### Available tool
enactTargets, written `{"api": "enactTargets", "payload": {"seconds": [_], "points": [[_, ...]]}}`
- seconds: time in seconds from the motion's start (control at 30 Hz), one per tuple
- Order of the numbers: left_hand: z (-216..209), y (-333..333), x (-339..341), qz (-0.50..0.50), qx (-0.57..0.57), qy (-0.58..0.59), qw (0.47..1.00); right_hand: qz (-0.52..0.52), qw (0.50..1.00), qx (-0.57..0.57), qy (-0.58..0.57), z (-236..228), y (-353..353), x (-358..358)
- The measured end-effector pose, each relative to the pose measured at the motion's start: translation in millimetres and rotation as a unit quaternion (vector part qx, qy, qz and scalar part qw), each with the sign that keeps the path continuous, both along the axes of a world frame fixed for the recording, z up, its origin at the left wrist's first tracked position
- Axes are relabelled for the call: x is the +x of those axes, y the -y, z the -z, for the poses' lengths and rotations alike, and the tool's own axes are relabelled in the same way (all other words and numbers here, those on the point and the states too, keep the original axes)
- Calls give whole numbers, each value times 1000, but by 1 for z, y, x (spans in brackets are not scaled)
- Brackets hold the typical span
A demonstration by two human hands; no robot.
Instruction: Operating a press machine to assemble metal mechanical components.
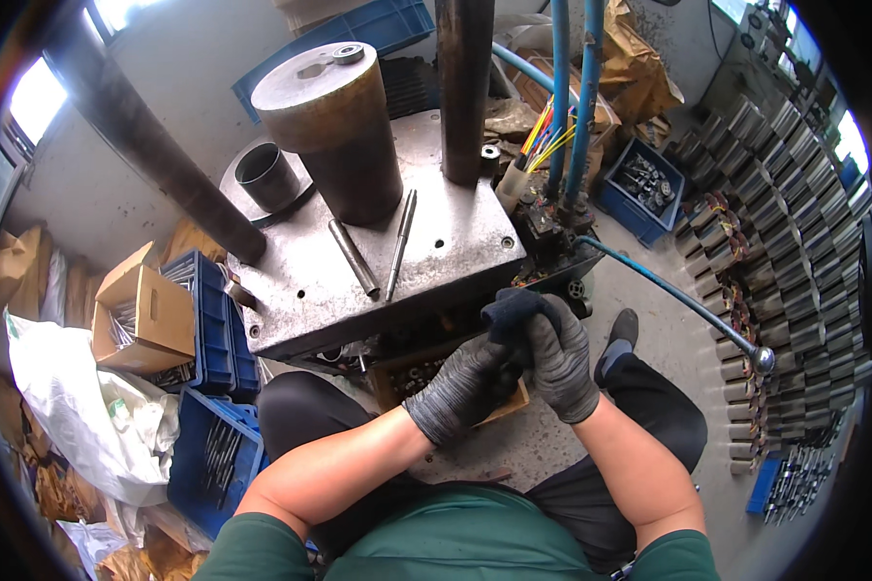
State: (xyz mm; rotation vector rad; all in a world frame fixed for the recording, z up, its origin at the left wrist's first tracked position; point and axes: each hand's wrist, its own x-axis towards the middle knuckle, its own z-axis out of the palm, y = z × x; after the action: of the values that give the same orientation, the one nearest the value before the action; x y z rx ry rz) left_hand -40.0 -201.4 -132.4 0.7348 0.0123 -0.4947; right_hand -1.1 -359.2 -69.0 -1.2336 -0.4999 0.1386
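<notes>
In front of the press table, both my hands are raised in grey knitted gloves. A dark blue cloth [515, 312] is bunched between them, and anything wrapped inside it is hidden. My right hand [564, 363] closes round the cloth with its thumb pointing up. My left hand [463, 387] grips the lower part of the bundle, its palm side dark and in shadow. Just beyond, on the steel table [455, 228], lie a slim metal shaft [402, 244] and a thicker metal rod [354, 258]. A box of small metal parts [419, 380] sits below my hands, partly covered by them.
A heavy steel cylinder [344, 155] bearing a ring [348, 53] stands on the table between two dark columns. Blue hoses [576, 107] rise at right. Stacked metal tubes [775, 242] fill the right side. Blue crates [218, 455] and a cardboard box [145, 315] stand at left.
</notes>
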Motion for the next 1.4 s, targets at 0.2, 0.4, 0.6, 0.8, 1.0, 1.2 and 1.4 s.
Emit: {"api": "enactTargets", "payload": {"seconds": [0.2, 0.4, 0.6, 0.8, 1.0, 1.2, 1.4], "points": [[-70, -5, -1, 45, 117, 97, 987, -13, 965, -227, -132, 13, 36, 39], [-54, -24, 13, -137, 369, 345, 852, 21, 987, -58, -150, -30, 42, 26], [-46, -26, 12, -162, 311, 304, 886, -54, 979, -166, -107, -9, 39, 20], [-62, -34, 11, -157, 200, 275, 927, 19, 971, -195, -136, -8, 45, 25], [-51, -29, 21, -217, 354, 402, 816, -45, 966, -144, -212, -20, 46, 19], [-55, -22, 11, -204, 480, 387, 760, -160, 953, -29, -257, -38, 19, 10], [-44, -5, 9, -223, 324, 240, 887, -66, 957, 14, -283, -7, 29, 11]]}}
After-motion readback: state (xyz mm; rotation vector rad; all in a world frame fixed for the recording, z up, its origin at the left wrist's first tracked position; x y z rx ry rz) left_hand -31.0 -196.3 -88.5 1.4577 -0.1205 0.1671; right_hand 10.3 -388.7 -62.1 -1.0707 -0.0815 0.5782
